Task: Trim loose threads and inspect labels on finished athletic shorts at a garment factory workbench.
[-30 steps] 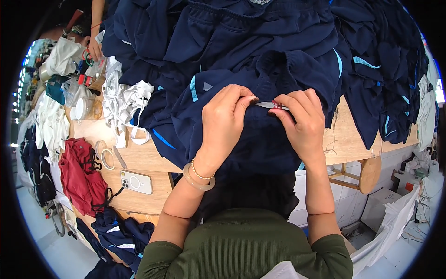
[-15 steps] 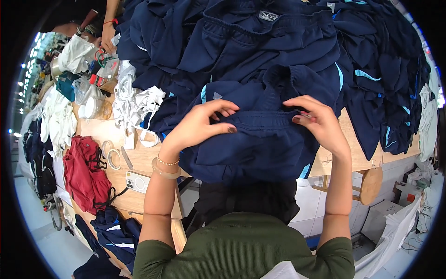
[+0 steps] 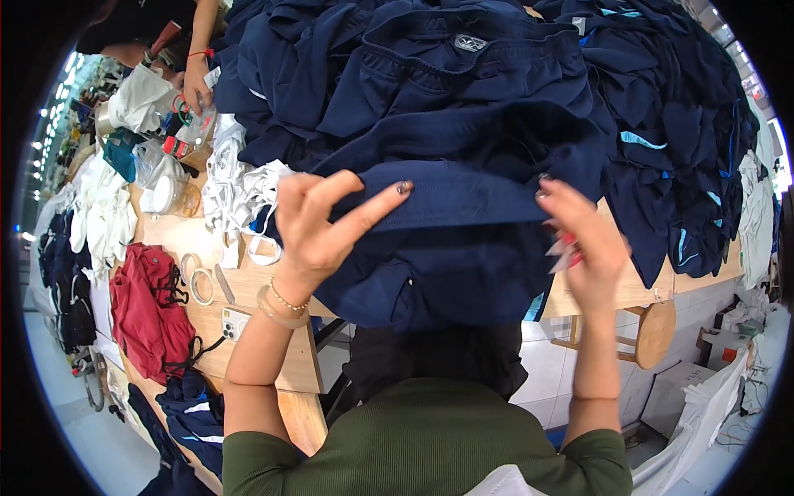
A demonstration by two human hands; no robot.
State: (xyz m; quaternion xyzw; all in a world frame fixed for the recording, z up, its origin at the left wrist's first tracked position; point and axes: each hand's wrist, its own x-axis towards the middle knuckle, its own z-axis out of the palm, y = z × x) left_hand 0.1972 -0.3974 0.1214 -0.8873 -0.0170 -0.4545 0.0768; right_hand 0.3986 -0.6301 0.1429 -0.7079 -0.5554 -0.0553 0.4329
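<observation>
A navy pair of elastic-waist pants [image 3: 447,285] lies in front of me, its waistband [image 3: 463,198] stretched flat between my hands. My left hand [image 3: 318,227] grips the band's left end, index finger extended along the fabric. At the right end, my right hand [image 3: 591,248] has its fingertips against the band. Small thread snips [image 3: 566,250], red with pale blades, are tucked in that hand and partly hidden by the fingers. Just beyond lies another navy garment [image 3: 471,74] with a gathered waist and a small label.
Navy garments [image 3: 670,124] with light blue stripes pile up across the table's far side and right. At left are white cloth strips [image 3: 223,190], tape rolls [image 3: 201,283], a phone [image 3: 236,324] and a red garment [image 3: 149,310]. Another person's hand [image 3: 196,87] rests at upper left. A wooden stool [image 3: 656,335] stands right.
My hands have spread apart, the left going left and the right going right and slightly down. The gathered waistband is now pulled out flat and wide between them.
</observation>
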